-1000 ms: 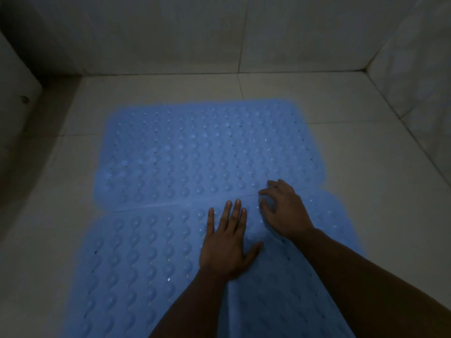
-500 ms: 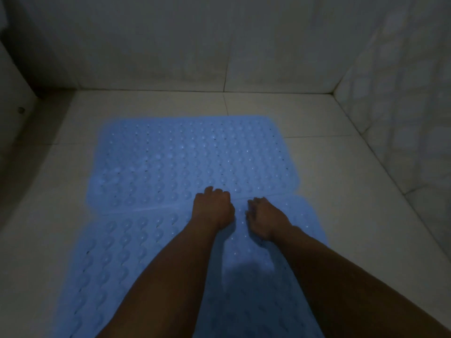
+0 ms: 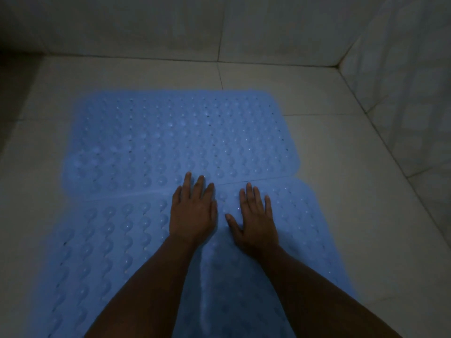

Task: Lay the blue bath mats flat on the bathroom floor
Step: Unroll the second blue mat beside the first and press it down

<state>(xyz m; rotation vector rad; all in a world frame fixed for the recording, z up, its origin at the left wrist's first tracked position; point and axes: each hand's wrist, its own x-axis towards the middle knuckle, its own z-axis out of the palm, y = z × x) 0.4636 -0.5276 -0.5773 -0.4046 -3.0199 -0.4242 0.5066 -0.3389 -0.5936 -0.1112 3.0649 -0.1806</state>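
Blue mats: far mat (image 3: 180, 140), near mat (image 3: 102, 245), under left hand (image 3: 192, 215) and right hand (image 3: 256, 223).

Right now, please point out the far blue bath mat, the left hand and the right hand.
far blue bath mat (image 3: 175, 137): head view, bumpy middle.
left hand (image 3: 194, 213): head view, back of hand.
right hand (image 3: 256, 217): head view, back of hand.

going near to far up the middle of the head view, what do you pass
near mat → left hand and right hand pressed flat on it → seam between the mats → far mat → bare floor tiles → back wall
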